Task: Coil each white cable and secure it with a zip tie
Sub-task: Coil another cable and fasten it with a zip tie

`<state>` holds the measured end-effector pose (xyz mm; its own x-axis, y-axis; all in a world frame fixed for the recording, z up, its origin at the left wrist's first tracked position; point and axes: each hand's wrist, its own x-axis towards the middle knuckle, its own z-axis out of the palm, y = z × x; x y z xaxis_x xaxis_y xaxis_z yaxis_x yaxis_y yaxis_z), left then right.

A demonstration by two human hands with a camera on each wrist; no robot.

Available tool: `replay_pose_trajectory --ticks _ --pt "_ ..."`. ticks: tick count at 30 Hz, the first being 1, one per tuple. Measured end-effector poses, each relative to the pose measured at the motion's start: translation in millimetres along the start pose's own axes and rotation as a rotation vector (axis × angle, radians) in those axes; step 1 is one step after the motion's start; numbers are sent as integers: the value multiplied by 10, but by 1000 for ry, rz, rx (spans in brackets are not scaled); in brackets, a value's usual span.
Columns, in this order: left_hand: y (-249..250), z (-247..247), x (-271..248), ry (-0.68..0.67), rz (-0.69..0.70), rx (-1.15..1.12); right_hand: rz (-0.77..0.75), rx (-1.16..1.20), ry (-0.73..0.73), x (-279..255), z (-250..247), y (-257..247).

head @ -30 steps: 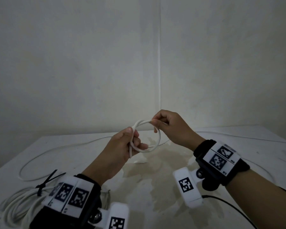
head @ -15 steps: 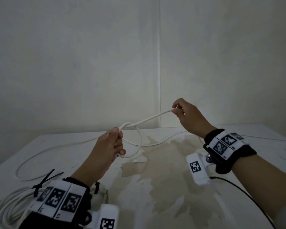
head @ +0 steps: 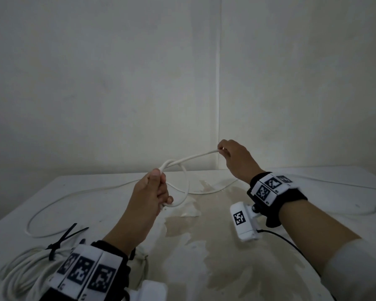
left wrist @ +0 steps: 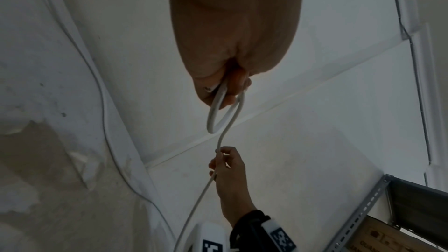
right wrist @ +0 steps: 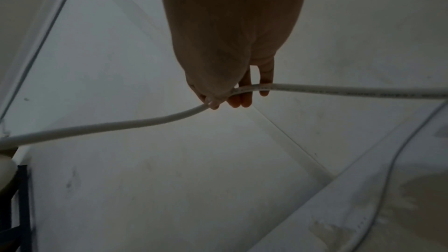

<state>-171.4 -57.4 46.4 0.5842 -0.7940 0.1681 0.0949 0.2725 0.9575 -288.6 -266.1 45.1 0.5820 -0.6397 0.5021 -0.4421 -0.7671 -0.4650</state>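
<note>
A thin white cable [head: 195, 157] is stretched in the air between my two hands above the white table [head: 326, 205]. My left hand [head: 155, 190] grips a small loop of it [head: 183, 187]; the left wrist view shows that loop [left wrist: 221, 110] coming out of the fist. My right hand [head: 230, 152], higher and to the right, pinches the cable [right wrist: 244, 89] between thumb and fingers. The rest of the cable trails slack across the table [head: 78, 195]. A coiled white cable [head: 24, 270] bound by a black zip tie [head: 62, 241] lies at the front left.
Another length of white cable [head: 339, 184] runs along the table's right side. The tabletop has a worn, stained patch [head: 215, 235] in the middle. Walls meet in a corner behind the table. A metal shelf frame [left wrist: 363, 206] shows in the left wrist view.
My right hand has moved up and to the right, away from the left, drawing the cable out into a straight span. The left hand kept its grip on the loop.
</note>
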Motion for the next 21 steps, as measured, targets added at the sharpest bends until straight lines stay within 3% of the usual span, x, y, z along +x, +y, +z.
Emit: replay_pose_trajectory --ticks 6,12,21 --pt "39 77 40 25 78 -22 -50 -15 -207 -77 296 -55" --pt "-45 141 63 78 195 116 -141 11 -448 -348 605 -200" --pt "-204 -1 114 229 293 391 -393 103 -426 -604 710 -455"
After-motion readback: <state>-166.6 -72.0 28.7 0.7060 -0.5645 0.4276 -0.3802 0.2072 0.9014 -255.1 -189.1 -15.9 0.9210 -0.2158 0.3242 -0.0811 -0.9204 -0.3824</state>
